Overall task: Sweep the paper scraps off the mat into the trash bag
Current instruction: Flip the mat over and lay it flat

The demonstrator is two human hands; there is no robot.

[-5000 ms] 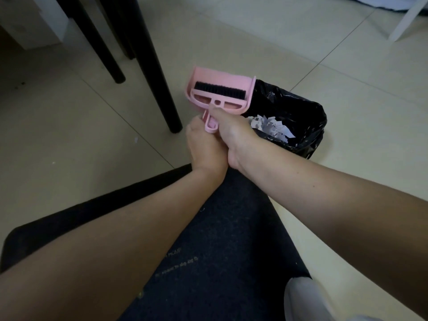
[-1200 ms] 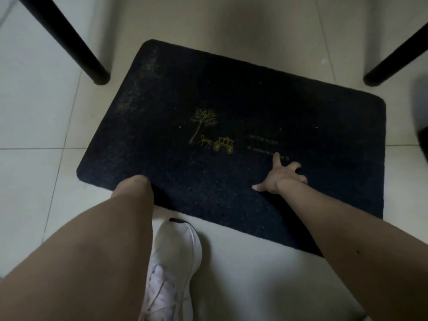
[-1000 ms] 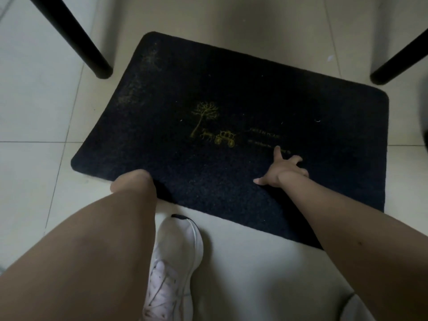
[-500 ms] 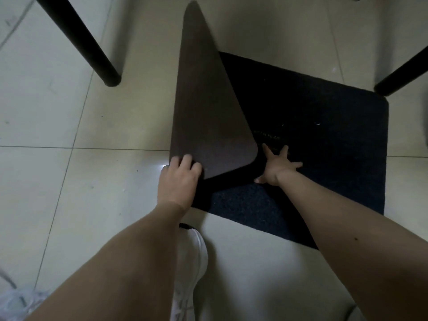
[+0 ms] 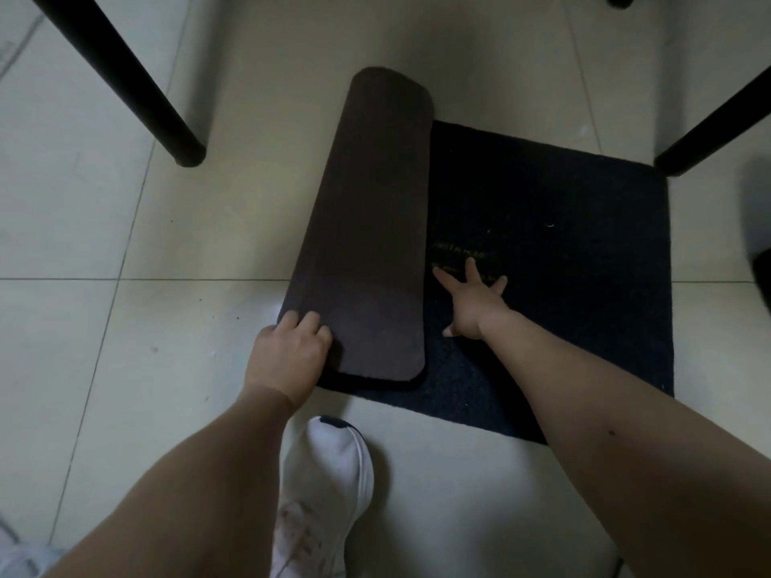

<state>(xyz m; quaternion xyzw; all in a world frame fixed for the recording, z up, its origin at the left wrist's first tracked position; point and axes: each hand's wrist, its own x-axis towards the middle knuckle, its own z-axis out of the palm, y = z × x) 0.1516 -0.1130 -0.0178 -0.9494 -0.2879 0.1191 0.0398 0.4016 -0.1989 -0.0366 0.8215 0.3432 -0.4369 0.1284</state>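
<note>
A dark navy rectangular pile mat (image 5: 563, 252) is seen lying on the pale tiled floor (image 5: 125, 327), with its left portion folded over to the right so that the smooth brown rubber underside (image 5: 371, 244) faces up. The folded flap is laid at a slight slant across the left half of the mat, its far rounded end reaching past the mat's far edge. The near left edge of the flap is gripped by the left hand (image 5: 288, 356), whose fingers (image 5: 311, 325) are curled over onto the brown backing (the thumb is hidden beneath). The right hand (image 5: 471, 302) is pressed flat on the navy pile just beside the flap's right edge, its fingers (image 5: 470, 269) spread wide and straight, nothing being held; faint gold lettering (image 5: 459, 256) is touched by the fingertips. One tiny pale fleck (image 5: 550, 226) is visible on the pile farther right. A white sneaker (image 5: 323, 490) is planted on the floor just near of the mat. Black furniture legs are seen at the upper left (image 5: 137, 89) and upper right (image 5: 717, 127), the right one standing by the mat's far right corner.
</note>
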